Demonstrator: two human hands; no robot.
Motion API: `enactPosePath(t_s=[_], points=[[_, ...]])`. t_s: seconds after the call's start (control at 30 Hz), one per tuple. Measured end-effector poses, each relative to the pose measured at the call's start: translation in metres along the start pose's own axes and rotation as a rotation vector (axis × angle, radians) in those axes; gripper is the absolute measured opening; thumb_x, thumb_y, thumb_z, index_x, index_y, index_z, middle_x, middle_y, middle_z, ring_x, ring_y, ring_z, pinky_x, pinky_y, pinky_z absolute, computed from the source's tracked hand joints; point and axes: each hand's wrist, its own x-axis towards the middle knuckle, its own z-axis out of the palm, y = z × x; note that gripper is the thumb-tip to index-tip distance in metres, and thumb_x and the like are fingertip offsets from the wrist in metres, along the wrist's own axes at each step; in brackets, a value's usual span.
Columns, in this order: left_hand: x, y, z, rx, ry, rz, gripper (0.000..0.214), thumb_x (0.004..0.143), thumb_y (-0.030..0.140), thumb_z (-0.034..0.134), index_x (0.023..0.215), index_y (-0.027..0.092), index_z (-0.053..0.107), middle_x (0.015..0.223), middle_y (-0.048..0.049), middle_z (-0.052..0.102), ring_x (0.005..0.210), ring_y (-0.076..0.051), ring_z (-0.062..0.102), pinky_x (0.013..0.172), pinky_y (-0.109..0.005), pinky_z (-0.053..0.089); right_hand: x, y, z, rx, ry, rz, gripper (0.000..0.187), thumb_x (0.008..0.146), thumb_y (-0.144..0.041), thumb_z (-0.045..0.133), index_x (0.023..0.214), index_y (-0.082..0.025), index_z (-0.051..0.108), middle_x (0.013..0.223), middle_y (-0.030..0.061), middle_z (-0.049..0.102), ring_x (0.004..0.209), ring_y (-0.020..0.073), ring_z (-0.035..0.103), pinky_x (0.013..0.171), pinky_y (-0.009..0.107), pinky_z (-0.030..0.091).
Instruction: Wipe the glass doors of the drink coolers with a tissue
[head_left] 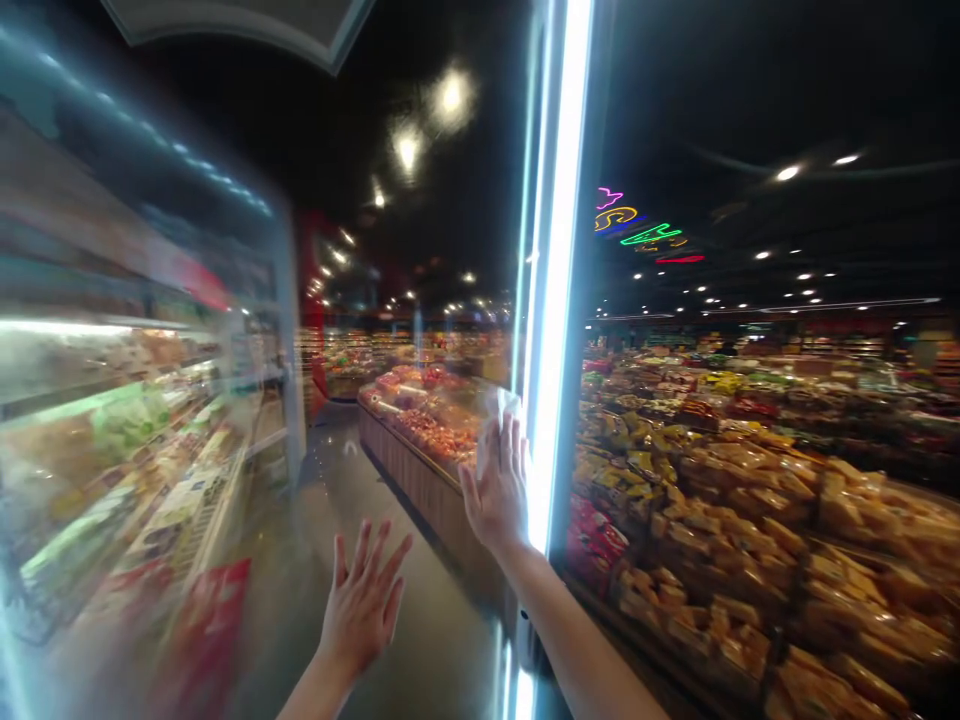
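Note:
My right hand (499, 485) is raised against a glass door (420, 330), with its fingers flat and pointing up. It presses a pale white cloth (496, 412) onto the glass, right next to the door's bright lit edge strip (559, 280). My left hand (365, 600) is lower and to the left. Its fingers are spread, its palm faces the glass, and it holds nothing. I cannot tell if it touches the glass.
On the left, blurred chiller shelves (135, 460) hold packaged goods. Seen through the glass, a long wooden display counter (420, 470) of goods runs down the aisle. On the right, packaged snacks (750, 500) fill rows of low bins. The ceiling is dark with spotlights.

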Motion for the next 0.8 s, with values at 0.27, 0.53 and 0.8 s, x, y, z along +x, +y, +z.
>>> enactPosePath(t_s=[0.27,0.53,0.8], points=[[-0.047,-0.014,-0.002,-0.017,-0.016,0.072,0.061,0.095,0.046,0.06,0.153,0.038,0.044,0.163,0.0039,0.042,0.161,-0.021,0.016,0.133,-0.049,0.003,-0.121,-0.014,0.026,-0.009,-0.011,-0.185,0.078,0.102,-0.03,0.043,0.166,-0.01,0.001,0.174,0.0129,0.0,0.162,0.0297,0.0,0.125,0.063,0.031],[-0.032,-0.073,-0.02,-0.022,-0.1,0.011,0.065,0.096,0.035,0.058,0.157,0.036,0.037,0.168,-0.0026,0.034,0.161,-0.028,0.013,0.13,-0.06,0.005,-0.029,-0.028,0.02,0.009,-0.113,-0.239,0.086,0.102,-0.039,0.048,0.166,-0.015,-0.005,0.174,0.013,-0.002,0.161,0.0337,-0.001,0.127,0.067,0.019],[-0.117,-0.076,-0.039,-0.047,-0.096,0.134,0.058,0.094,0.047,0.06,0.15,0.038,0.048,0.157,0.0056,0.051,0.16,-0.017,0.018,0.133,-0.043,0.003,-0.192,-0.094,0.031,0.037,-0.112,-0.454,0.073,0.1,-0.03,0.045,0.166,-0.015,0.017,0.173,0.0034,0.013,0.161,0.0176,0.012,0.131,0.04,0.023]])
